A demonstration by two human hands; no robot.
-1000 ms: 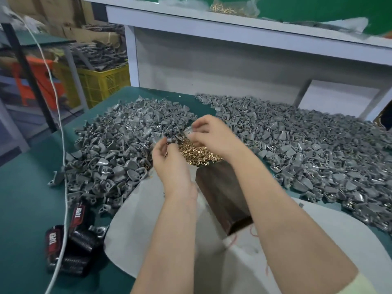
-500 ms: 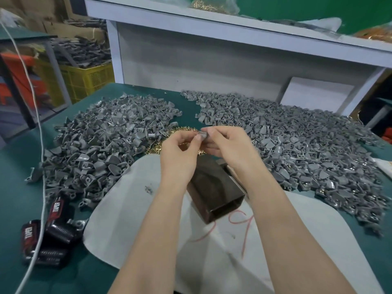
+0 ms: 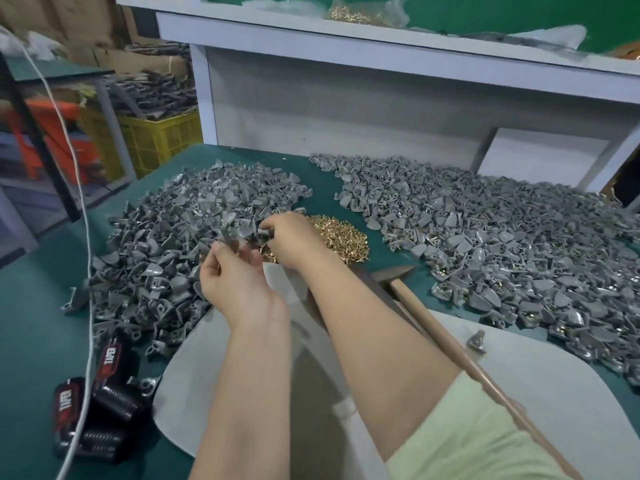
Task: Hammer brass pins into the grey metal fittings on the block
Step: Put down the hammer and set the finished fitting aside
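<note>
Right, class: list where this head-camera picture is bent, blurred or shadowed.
Head view: the wide-angle lens bows the white shelf edge; fingers of the left hand look motion-smeared; the forearms throw soft shadows on the grey mat; brass pins look sharp.

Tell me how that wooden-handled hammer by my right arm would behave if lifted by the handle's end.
The hammer would probably feel head-heavy: a metal head sits on a long, slim wooden handle. It looks stiff, unlikely to flex. The handle seems round, so a nudge might roll it, though the head should stop it.
</note>
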